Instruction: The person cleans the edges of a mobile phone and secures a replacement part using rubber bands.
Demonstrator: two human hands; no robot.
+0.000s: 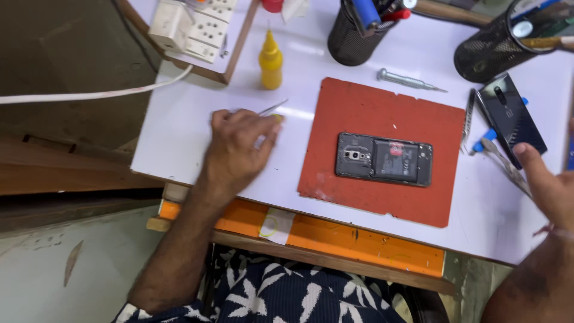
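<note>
The opened phone, back cover off so that a dark battery, a camera module and a red patch were exposed, was laid flat near the middle of the red work mat, evidently so the bare insides were kept steady and off the white table. Left of the mat, slim metal tweezers were pinched in the curled fingers of the left hand, kept ready at the side. Right of the mat, the right hand was held loosely open, gripping nothing, its thumb tip touching the removed dark back cover.
</note>
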